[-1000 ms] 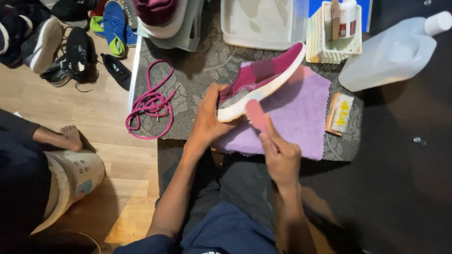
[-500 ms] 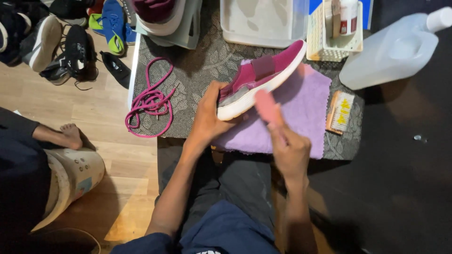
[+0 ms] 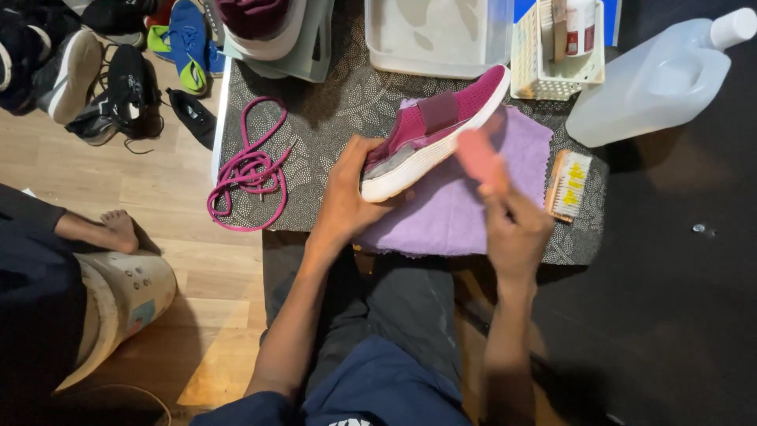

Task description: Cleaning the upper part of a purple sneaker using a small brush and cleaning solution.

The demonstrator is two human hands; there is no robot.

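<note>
The left hand point(image 3: 351, 197) has its grip clamped on the heel end of a magenta shoe point(image 3: 435, 132), which lies on its side at frame centre over a lilac cloth point(image 3: 457, 213) on the patterned desk point(image 3: 315, 126). The shoe's long axis runs from lower left to upper right, white sole facing the right hand point(image 3: 516, 229). That hand's grip is closed around a blurred pink pad point(image 3: 479, 156), just below and right of the sole's middle, so it is nearer the sole. A brush with yellow markings point(image 3: 568, 185) lies right of the cloth; a translucent jug point(image 3: 654, 79) with a white cap sits upper right, beside a white basket point(image 3: 552, 67) and a clear tub point(image 3: 438, 35). Pink laces point(image 3: 248, 166) coil at left.
</note>
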